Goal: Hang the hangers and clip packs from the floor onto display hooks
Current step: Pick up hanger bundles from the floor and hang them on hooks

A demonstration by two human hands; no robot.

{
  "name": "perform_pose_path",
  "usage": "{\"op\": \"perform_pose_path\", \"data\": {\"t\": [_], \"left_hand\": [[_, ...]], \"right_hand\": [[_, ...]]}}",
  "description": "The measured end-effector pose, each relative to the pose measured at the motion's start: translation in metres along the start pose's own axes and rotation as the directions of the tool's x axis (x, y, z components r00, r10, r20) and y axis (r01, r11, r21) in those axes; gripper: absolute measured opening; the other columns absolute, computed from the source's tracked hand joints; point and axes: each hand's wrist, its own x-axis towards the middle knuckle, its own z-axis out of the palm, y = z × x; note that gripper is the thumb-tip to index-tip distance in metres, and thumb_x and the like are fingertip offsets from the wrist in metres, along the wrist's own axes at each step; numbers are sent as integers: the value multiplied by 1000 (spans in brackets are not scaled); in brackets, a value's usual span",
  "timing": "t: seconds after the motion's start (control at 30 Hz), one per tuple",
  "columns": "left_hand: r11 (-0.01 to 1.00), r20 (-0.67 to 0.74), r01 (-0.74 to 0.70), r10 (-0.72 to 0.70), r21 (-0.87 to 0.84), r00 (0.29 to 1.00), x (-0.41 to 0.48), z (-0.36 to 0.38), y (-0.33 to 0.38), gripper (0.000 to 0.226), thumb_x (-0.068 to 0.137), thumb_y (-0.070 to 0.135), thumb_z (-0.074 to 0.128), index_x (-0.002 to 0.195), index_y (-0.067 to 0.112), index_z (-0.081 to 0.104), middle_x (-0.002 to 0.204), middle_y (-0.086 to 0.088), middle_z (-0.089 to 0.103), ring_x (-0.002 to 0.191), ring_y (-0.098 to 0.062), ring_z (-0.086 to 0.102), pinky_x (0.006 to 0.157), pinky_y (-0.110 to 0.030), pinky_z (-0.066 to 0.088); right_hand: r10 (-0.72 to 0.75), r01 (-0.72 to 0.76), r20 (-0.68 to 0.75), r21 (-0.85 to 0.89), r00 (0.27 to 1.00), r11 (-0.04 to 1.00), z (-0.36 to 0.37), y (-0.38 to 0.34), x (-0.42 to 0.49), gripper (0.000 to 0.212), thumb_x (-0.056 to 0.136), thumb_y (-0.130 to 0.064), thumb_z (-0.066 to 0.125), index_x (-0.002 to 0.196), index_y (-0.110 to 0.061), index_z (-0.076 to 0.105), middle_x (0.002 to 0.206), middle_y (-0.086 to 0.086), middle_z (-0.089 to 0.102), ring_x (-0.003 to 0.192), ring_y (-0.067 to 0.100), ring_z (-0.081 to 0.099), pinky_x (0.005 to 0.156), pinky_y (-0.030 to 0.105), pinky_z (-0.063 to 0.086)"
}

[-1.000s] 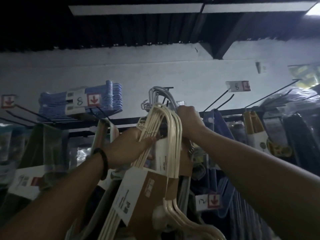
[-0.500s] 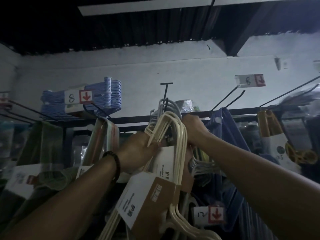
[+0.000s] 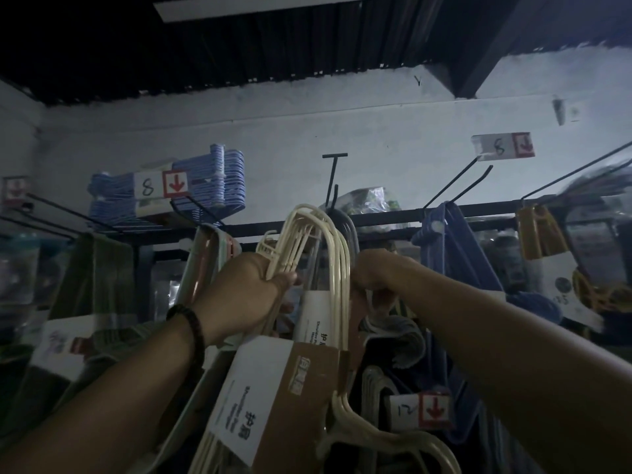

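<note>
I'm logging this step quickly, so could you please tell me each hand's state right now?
Left hand: grips the cream hanger pack near its hooks.
Right hand: fingers curled beside the pack; what it holds cannot be told.

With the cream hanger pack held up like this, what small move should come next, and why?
Probably raise the cream hanger pack slightly and carry it right, so its curved tops pass over the tip of the black display hook. The left hand has a grip below those tops, which seem to sit just beside the hook, not on it.
</note>
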Motion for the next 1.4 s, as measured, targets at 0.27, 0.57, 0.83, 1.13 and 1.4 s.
{"op": "perform_pose_path", "data": {"t": [0.27, 0.57, 0.83, 1.13, 1.4], "left_hand": [[972, -6, 39, -42, -232, 999, 8, 10, 24, 23, 108, 20, 57, 99, 7, 73, 95, -12, 79, 62, -36, 77, 66, -50, 66], [848, -129, -44, -29, -529, 991, 28, 23, 60, 23, 108, 7, 51, 93, -3, 65, 77, -9, 68, 46, -10, 64, 42, -27, 55], [910, -244, -139, 248, 391, 937, 66, 21, 42, 55, 108, 51, 45, 76, 14, 70, 73, -4, 72, 66, -17, 69, 63, -29, 54], [819, -204, -54, 205, 572, 957, 94, 42, 29, 35, 110, 35, 47, 92, 11, 63, 71, 2, 52, 58, -7, 49, 48, -21, 32], [747, -225, -34, 244, 664, 943, 84, 79, 2, 21, 112, 26, 40, 113, 13, 57, 74, 2, 51, 56, -9, 47, 48, -23, 36]], "right_hand": [[24, 44, -170, 389, 985, 920, -62, 20, -67, 57, 113, -49, 27, 107, -3, 60, 85, 21, 76, 57, 31, 76, 49, 36, 60], [-272, 259, -346, -85, 898, 962, -94, -18, -119, 45, 91, -60, 64, 79, -17, 65, 71, 5, 69, 56, 19, 71, 52, 31, 52], [-136, 99, -474, -101, 870, 990, -83, -19, -84, 27, 96, -21, 58, 74, -18, 43, 77, 5, 51, 64, 15, 48, 53, 29, 38], [-142, 148, -429, -18, 892, 989, -47, -11, -49, 30, 112, -26, 44, 118, -7, 66, 89, 8, 56, 92, 32, 68, 78, 42, 60], [-96, 99, -292, -4, 952, 995, -15, 7, -32, 25, 109, -23, 43, 108, -11, 65, 102, 10, 65, 105, 35, 69, 75, 38, 50]]}}
